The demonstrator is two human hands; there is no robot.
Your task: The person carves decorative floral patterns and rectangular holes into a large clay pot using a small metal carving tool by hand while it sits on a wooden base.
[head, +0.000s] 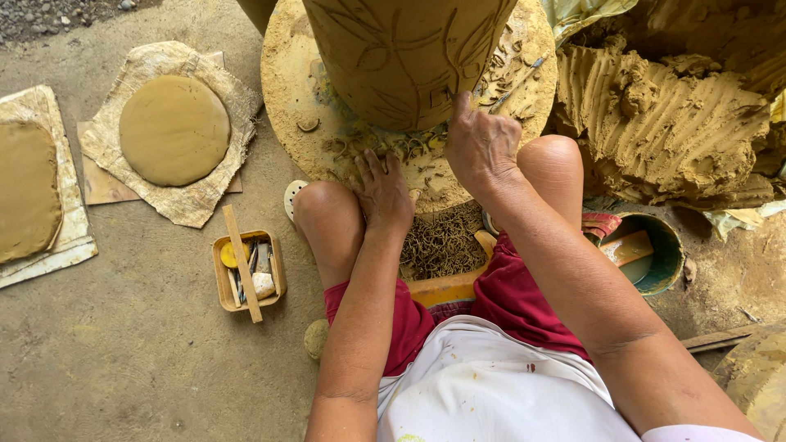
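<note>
Clay pot [405,61] sits upright on a round turntable [286,74], top centre of view, just ahead of the person's knees; carved line pattern on its wall.

Left to right:
- Far left: flat clay slab [26,188] on a sheet, partly cut off by the frame edge.
- Next: round clay disc [173,129] on a rough square mat [196,209], apart from the turntable.
- Below it on the floor: small wooden tool box [225,282] holding assorted tools, a wooden stick [242,263] laid across it.
- Left hand [383,192]: palm down, fingers spread, resting on the near edge of the turntable among clay trimmings [409,147]. Grips nothing.
- Pile of thin clay shavings [442,241] lies between the knees, below the turntable edge.
- Right hand [479,147]: at the pot's lower wall, fingers pinched on a thin tool; tip touches the clay. Tool mostly hidden by the hand, type unclear.
- Right of the knee: green bucket [667,245] with a wooden piece [626,247] across it.
- Upper right: big heap of raw clay [663,115], surface ridged and scraped, just beside the turntable.
</note>
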